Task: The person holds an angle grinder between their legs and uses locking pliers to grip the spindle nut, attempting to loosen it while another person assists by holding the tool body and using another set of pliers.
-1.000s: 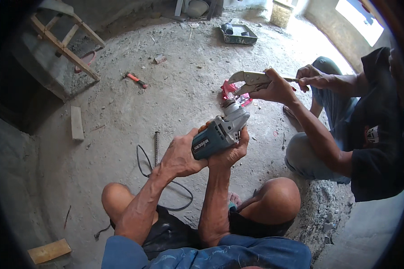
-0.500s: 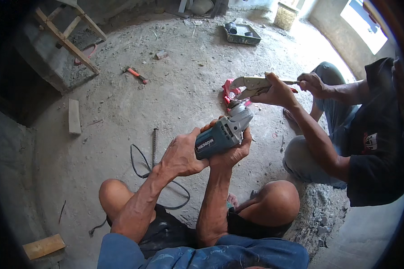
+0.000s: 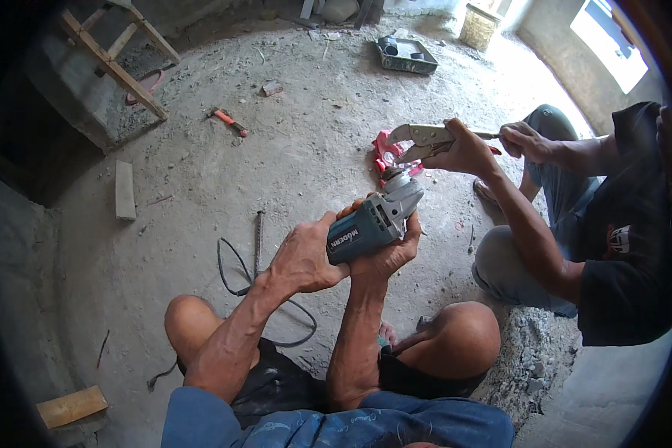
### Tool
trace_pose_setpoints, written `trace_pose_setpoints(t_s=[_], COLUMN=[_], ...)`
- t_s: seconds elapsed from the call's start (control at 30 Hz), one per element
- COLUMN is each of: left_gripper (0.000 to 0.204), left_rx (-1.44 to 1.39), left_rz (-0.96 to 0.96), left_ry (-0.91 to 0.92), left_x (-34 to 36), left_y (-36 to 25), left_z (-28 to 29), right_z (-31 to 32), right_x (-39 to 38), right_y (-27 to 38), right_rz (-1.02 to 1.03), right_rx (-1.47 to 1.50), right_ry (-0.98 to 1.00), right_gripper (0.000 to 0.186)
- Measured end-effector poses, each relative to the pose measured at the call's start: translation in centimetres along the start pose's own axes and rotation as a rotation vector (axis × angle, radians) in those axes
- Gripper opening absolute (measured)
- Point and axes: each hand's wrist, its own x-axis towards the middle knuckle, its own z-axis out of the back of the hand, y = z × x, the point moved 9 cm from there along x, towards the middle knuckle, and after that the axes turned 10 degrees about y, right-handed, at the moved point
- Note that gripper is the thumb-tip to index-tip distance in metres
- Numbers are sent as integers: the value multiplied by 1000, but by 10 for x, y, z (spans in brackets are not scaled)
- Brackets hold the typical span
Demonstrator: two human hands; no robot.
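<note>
An angle grinder (image 3: 362, 230) with a blue-green body and a silver head is held up in front of me, its bare spindle end tilted away toward the far right. My left hand (image 3: 300, 254) is closed round the rear of the body. My right hand (image 3: 387, 257) grips it from below, near the head. Just beyond the spindle, a co-worker's hand (image 3: 459, 151) holds locking pliers (image 3: 424, 136), whose jaws are apart and hold nothing. The co-worker's other hand (image 3: 526, 140) is at the handle end of the pliers. A red object (image 3: 388, 153) lies behind the pliers, partly hidden.
A dark cord (image 3: 235, 261) and a long drill bit (image 3: 259, 243) lie on the dusty floor left of the grinder. Farther off are a hammer (image 3: 230, 122), a black tray (image 3: 407, 58) and a wooden ladder (image 3: 116, 71). Rubble (image 3: 530, 355) lies at right.
The co-worker's pliers have opened, their jaws now wide apart, and have drawn slightly away from the spindle. My hands keep the same hold on the angle grinder.
</note>
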Motion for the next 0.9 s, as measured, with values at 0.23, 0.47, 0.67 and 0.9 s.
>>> trace_pose_setpoints(t_s=[0.23,0.47,0.67,0.9], left_gripper=[55,57,62,61], left_rx=[-10,-25,-93,26], left_rz=[-26,1,-81,-12], left_ry=[5,5,-103,-22], left_x=[4,9,1,-3], left_y=[-8,-12,-1,2], left_z=[-5,-8,1,-2], right_z=[-12,-16,-151,-133], right_x=[0,-15,-69,-76], right_y=[-39,-40,70,159], right_rz=[225,123,87,357], right_rx=[142,383,2126,2500], right_ry=[-130,-282,-976,-652], right_gripper=[68,53,51,56])
